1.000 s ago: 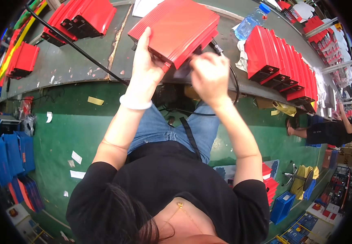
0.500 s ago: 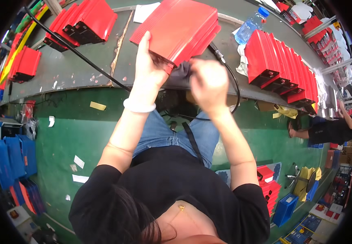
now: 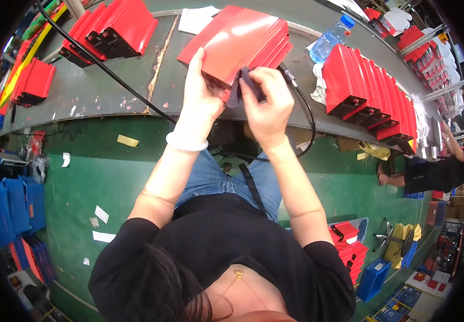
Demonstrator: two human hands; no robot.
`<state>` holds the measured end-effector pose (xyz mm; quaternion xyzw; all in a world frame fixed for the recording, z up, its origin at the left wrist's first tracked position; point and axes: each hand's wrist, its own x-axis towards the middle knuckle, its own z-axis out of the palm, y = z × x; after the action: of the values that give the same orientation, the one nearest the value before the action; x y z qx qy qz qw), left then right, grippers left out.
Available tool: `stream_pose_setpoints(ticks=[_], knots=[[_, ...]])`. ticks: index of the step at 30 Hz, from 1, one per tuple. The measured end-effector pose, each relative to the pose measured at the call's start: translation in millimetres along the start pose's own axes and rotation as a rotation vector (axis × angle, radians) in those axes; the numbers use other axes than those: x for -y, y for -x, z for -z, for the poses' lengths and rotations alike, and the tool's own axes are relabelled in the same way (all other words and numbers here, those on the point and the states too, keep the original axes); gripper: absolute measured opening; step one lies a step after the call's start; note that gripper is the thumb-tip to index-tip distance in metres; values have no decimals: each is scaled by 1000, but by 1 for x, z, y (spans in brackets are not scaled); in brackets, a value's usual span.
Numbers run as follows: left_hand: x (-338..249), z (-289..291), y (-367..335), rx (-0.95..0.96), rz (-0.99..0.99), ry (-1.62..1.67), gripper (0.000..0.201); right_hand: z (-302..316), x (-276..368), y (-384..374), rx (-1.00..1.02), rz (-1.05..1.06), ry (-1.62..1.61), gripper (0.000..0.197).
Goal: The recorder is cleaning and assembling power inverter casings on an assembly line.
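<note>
A red ribbed metal case (image 3: 242, 43) is held tilted over the near edge of the grey workbench (image 3: 124, 96). My left hand (image 3: 202, 94) grips its near left edge, thumb up along the side and fingers hidden underneath. A dark grey cloth (image 3: 235, 92) is pinched in my right hand (image 3: 269, 99) and pressed against the case's near edge. Behind my right hand, a black cable with a metal connector (image 3: 290, 78) lies on the bench.
Rows of similar red cases (image 3: 368, 91) stand at the right, others (image 3: 116, 29) at the left. A water bottle (image 3: 331, 38) with a blue cap stands behind the right row. White paper (image 3: 195, 20) lies at the back. Another person (image 3: 430, 174) is at the far right.
My right hand has moved slightly left and up, bringing the cloth onto the near edge of the case. The case has shifted slightly right and toward me.
</note>
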<state>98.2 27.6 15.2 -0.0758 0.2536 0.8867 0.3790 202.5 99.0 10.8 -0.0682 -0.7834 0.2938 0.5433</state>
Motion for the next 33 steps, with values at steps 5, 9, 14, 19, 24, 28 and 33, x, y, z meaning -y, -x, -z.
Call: stream_pose_setpoints(ticks=[5, 9, 14, 19, 24, 28, 33], knots=[[0, 0, 0, -36, -108, -90, 44, -1, 3, 10, 49, 72, -9, 18], [3, 4, -2, 65, 14, 70, 45, 4, -19, -12, 35, 142, 11, 18], [7, 8, -12, -9, -32, 7, 46, -1, -1, 10, 59, 99, -65, 18], [10, 1, -7, 38, 13, 12, 47, 6, -20, -5, 31, -92, -165, 14], [10, -2, -4, 6, 27, -28, 47, 15, -5, 21, 281, 78, -71, 17], [8, 4, -10, 24, 44, -10, 48, 47, -1, 1, 155, 48, -94, 15], [14, -4, -3, 48, 124, 82, 47, 60, -31, -19, -131, -215, -259, 14]])
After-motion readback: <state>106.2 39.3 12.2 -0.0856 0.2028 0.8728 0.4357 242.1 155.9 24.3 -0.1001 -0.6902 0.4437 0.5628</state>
